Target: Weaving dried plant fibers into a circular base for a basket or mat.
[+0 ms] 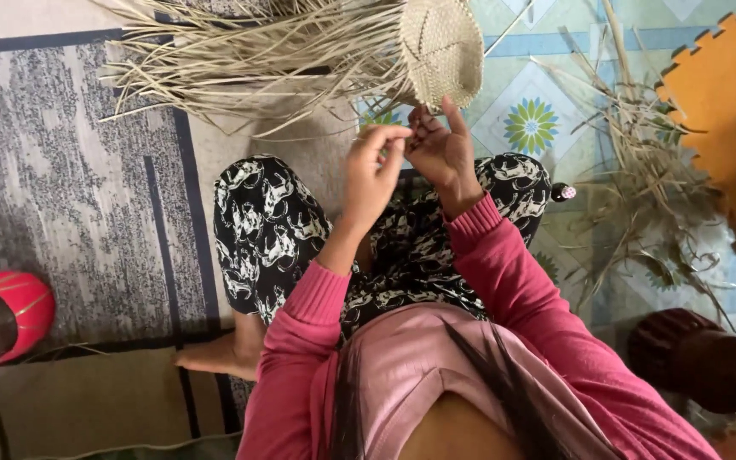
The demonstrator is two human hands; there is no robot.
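A pale woven straw piece lies in front of my crossed legs, its long loose strands fanning out to the left. My left hand is raised just below it, fingertips pinched on a thin strand. My right hand is beside it, palm turned toward me, fingers closed on strands at the lower edge of the woven piece. The two hands nearly touch. I wear pink sleeves and black-and-white patterned trousers.
A pile of loose dry straw lies at the right on a floral floor mat. An orange foam tile is far right, a dark brown round object lower right, a red container left on a grey rug.
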